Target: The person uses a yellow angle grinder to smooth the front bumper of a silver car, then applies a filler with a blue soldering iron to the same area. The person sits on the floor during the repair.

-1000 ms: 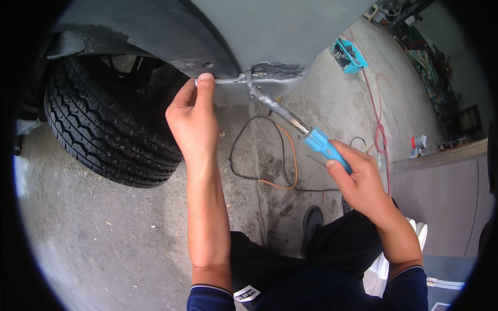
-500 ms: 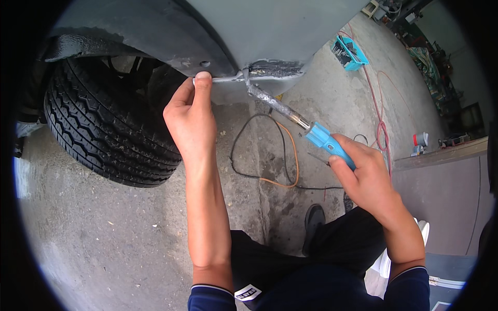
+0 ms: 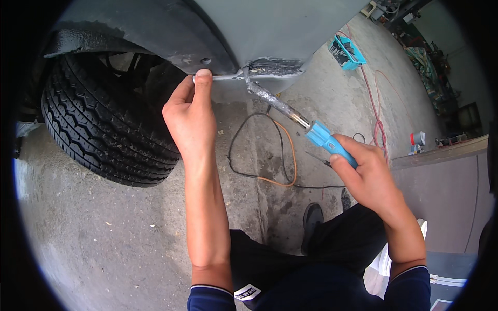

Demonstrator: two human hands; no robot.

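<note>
My left hand [image 3: 193, 116] pinches a thin pale rod [image 3: 223, 78] between thumb and fingers, along the lower edge of the dark grey car panel [image 3: 171, 36]. In my right hand [image 3: 367, 173] is a soldering iron with a blue handle [image 3: 322, 137] and a bent, silvery shaft [image 3: 275, 101]. The iron's tip meets the panel edge where the rod ends, beside a rough, scraped patch [image 3: 275, 67] on the lighter grey body panel [image 3: 280, 31]. A slim pointed metal piece [image 3: 315, 157] sticks out below the handle by my right thumb; what it belongs to is hidden.
A black tyre [image 3: 109, 124] stands left of my left hand. Black and orange cable [image 3: 294, 155] loops on the concrete floor [image 3: 140, 233]. Farther right are a turquoise basket [image 3: 353, 59] of tools, a red hose [image 3: 376, 111] and a grey panel [image 3: 441, 192]. My shoe [image 3: 313, 220] is below.
Almost nothing differs: the view shifts slightly, while both hands keep their holds and the iron's tip stays at the same spot on the panel edge.
</note>
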